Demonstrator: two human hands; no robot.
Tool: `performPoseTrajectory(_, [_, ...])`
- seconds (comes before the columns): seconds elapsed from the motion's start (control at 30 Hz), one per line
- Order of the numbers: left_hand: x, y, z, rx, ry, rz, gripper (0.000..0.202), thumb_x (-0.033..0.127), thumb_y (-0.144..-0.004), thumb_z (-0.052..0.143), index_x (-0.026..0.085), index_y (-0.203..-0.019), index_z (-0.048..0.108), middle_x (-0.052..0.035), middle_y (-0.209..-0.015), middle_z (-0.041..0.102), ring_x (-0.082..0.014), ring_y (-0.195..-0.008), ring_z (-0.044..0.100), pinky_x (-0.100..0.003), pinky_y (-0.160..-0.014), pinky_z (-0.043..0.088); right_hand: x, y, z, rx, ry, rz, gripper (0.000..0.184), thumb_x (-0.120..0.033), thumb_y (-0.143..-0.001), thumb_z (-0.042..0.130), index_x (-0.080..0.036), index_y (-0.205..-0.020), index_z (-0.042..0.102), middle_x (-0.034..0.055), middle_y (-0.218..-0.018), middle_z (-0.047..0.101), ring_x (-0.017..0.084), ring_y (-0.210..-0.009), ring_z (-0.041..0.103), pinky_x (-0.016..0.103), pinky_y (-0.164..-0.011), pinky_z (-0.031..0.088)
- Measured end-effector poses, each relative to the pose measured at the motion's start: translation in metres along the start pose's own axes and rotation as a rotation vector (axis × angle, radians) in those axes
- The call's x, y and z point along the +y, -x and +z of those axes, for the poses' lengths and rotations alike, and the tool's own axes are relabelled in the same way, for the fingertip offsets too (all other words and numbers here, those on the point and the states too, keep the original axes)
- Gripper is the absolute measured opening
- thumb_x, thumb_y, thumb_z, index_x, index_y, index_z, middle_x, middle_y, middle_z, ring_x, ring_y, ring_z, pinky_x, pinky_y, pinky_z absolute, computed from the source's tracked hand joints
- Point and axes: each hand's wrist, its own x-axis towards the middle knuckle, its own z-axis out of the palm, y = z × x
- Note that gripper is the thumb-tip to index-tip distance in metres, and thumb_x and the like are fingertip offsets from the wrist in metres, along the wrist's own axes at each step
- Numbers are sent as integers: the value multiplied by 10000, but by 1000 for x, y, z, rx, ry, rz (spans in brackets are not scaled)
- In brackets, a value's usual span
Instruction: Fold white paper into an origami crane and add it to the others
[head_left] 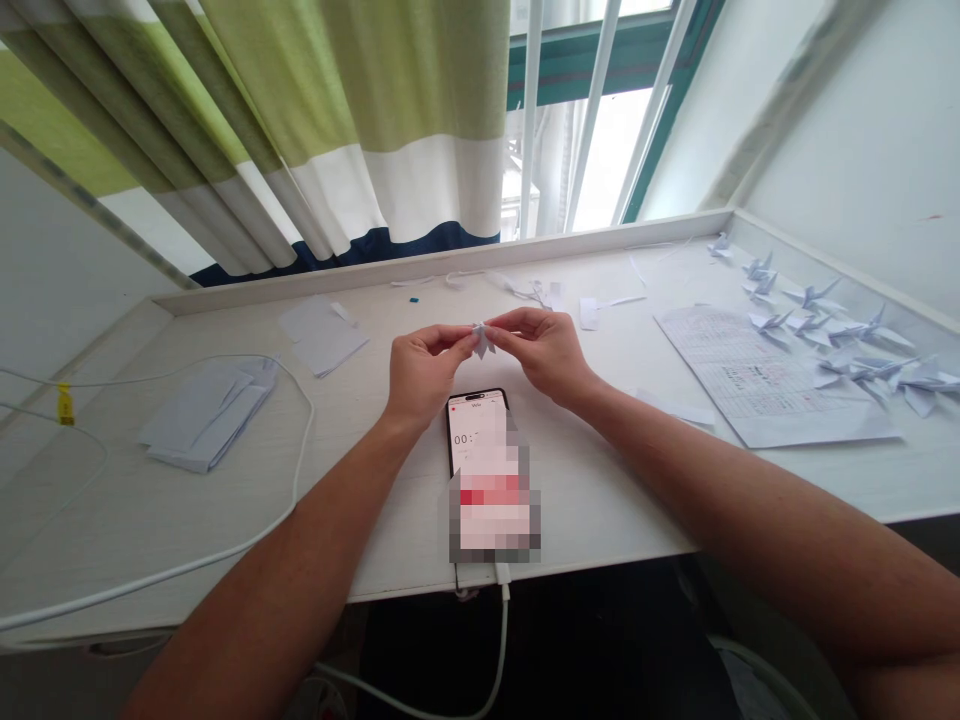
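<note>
A small folded piece of pale paper (481, 340) hangs between my two hands above the white desk (225, 500). My left hand (424, 370) pinches its left side with thumb and fingers closed. From the right, my right hand (544, 350) pinches the other side, fingers curled. A phone (480, 440) lies flat on the desk just below both hands, its screen lit.
A stack of pale paper squares (206, 415) and two loose sheets (322, 335) lie at the left. A printed sheet (765, 375) and several folded paper cranes (840, 330) sit at the right. A white cable (300, 440) loops across the left. Paper scraps (555, 295) lie near the window ledge.
</note>
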Motion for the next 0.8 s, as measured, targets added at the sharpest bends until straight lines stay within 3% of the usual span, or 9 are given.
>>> performPoseTrajectory(0.1, [0,-1,0,6,-1,44,220,352,-744,931,194,-844,815,-54,-835,805,-201,-800,761,-387,-841,646,0,-1,0,17,-19,-14,380,-520,-730,922,-225,-932,795,61,-975,798,231,-938,736,457,-956,595])
performPoseTrajectory(0.2, [-1,-2,0,5,62,72,270,348,-730,936,186,-877,779,-36,-841,784,-186,-786,753,-363,-783,656,-2,-1,-1,-49,-19,-8,400,-529,-774,887,-223,-1017,800,65,-1017,800,233,-965,732,459,-970,587])
performPoseTrajectory(0.33, [0,-1,1,13,69,91,302,341,-716,941,188,-916,773,-36,-880,787,-178,-804,749,-336,-768,638,-3,-1,0,-63,60,-48,292,-489,-853,824,-222,-964,783,61,-982,787,224,-939,718,456,-961,574])
performPoseTrajectory(0.43, [1,-2,0,-36,-9,89,257,363,-785,896,195,-956,802,-57,-929,804,-192,-839,750,-350,-800,615,-3,-1,0,-18,171,-116,203,-436,-907,776,-235,-927,760,37,-941,761,205,-932,694,440,-970,551])
performPoseTrajectory(0.57, [4,-2,-2,6,-256,203,146,345,-833,860,248,-940,842,-50,-954,795,-191,-871,704,-312,-730,542,-5,0,-2,-88,185,-57,253,-484,-933,751,-234,-967,726,-5,-773,678,160,-705,650,370,-745,565])
performPoseTrajectory(0.67, [8,-1,-4,20,-357,246,124,338,-842,848,262,-940,849,-31,-871,775,-161,-745,641,-294,-660,501,-5,0,-3,-164,75,38,353,-566,-920,746,-223,-994,703,-6,-753,688,147,-576,641,353,-611,557])
performPoseTrajectory(0.73, [11,1,-4,-26,-334,207,135,329,-873,809,246,-973,845,-32,-883,796,-156,-718,649,-298,-677,520,-4,0,-4,-184,-4,41,377,-572,-895,773,-209,-979,711,27,-830,742,181,-681,716,384,-696,607])
performPoseTrajectory(0.8, [14,3,-3,-55,-303,175,142,303,-891,773,233,-995,839,-47,-964,822,-179,-806,709,-313,-743,552,-3,-1,-4,-170,-34,14,367,-548,-864,815,-197,-938,732,54,-906,773,211,-826,756,419,-838,624])
